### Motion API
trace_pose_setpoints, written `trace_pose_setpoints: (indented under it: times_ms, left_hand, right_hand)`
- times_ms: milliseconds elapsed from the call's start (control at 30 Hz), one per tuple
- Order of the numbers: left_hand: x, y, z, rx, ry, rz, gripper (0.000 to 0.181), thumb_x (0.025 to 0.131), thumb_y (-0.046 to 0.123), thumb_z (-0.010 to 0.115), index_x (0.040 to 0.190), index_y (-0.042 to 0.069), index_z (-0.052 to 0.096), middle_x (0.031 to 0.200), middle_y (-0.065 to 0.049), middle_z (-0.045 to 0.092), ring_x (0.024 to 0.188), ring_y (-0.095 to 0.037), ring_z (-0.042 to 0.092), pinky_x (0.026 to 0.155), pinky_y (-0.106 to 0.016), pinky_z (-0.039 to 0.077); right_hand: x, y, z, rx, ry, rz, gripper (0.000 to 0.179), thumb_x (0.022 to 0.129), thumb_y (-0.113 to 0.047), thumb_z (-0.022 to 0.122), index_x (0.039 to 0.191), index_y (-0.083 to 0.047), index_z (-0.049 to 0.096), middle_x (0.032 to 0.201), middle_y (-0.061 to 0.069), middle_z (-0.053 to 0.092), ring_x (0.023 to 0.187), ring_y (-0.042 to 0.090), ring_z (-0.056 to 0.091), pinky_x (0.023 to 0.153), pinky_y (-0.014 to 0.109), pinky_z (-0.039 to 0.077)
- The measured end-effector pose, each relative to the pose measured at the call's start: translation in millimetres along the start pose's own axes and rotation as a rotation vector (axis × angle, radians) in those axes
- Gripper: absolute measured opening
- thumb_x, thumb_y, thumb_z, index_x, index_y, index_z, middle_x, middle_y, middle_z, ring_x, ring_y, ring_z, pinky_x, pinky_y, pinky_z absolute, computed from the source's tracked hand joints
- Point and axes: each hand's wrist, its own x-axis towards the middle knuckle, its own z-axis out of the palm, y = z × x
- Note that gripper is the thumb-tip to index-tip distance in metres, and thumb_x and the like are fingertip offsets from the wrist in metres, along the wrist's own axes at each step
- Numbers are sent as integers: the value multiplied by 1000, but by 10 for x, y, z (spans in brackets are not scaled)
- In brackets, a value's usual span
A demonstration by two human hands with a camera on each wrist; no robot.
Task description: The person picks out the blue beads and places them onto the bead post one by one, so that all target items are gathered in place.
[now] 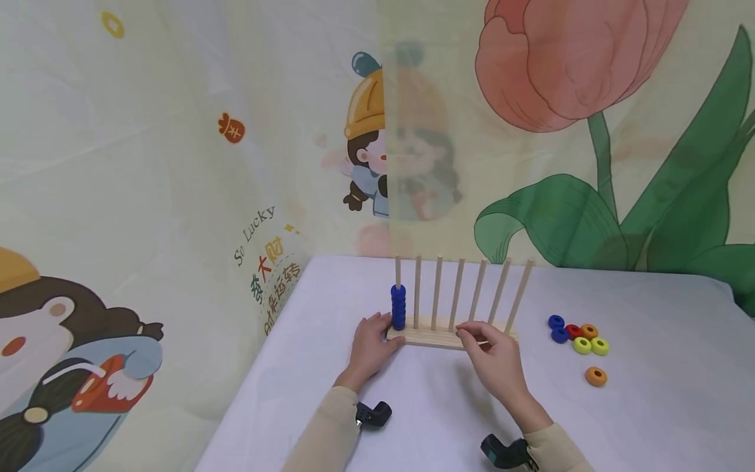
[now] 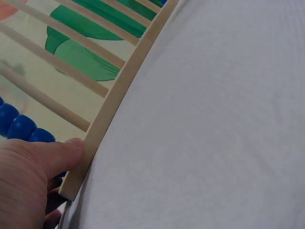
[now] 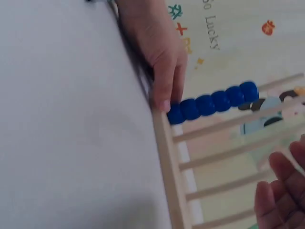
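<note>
A wooden peg rack [image 1: 430,338] with several upright pegs stands on the table. Blue beads [image 1: 398,307] are stacked on its leftmost peg, and the other pegs are bare. My left hand [image 1: 370,344] grips the rack's left end; in the left wrist view its thumb [image 2: 64,155] lies on the front of the base, the other fingers partly hidden behind. My right hand [image 1: 498,364] is in front of the right-hand pegs, fingers loosely bent. In the right wrist view, its fingers [image 3: 283,191] overlap the pegs and hold nothing.
Right of the rack lies a cluster of loose beads: two blue, a red bead [image 1: 567,330], an orange one and two yellow. Another orange bead [image 1: 590,381] sits nearer. White cloth [image 1: 660,406] covers the table, and printed curtains [image 1: 283,78] hang behind and to the left.
</note>
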Motion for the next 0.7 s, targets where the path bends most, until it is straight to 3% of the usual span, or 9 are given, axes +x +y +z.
trace_pose_setpoints:
  times_ms: [233, 433, 700]
  left_hand:
    - [-6, -7, -8, -6, -3, 1, 54, 85, 25, 74, 130, -3, 60, 131, -16, 62, 133, -35, 47, 117, -53, 22]
    - [-9, 0, -13, -8, -2, -5, 54, 85, 25, 74, 129, -3, 60, 131, -16, 62, 133, -35, 47, 117, -53, 22]
    - [-18, 16, -13, -1, 1, -14, 54, 85, 24, 75, 130, -2, 60, 131, -15, 62, 133, -35, 46, 117, -53, 22]
  right_hand:
    - [-92, 208, -168, -17, 96, 79, 11, 94, -10, 63, 97, -7, 73, 88, 3, 73, 71, 5, 59, 59, 16, 50]
    - [-108, 334, -347, -90, 78, 229, 23, 98, -23, 60, 102, -4, 72, 93, 11, 72, 68, 10, 59, 57, 17, 51]
    - [-63, 578, -535, -157, 157, 449, 35, 102, -33, 48, 114, -5, 66, 112, 15, 67, 83, 19, 58, 58, 9, 47]
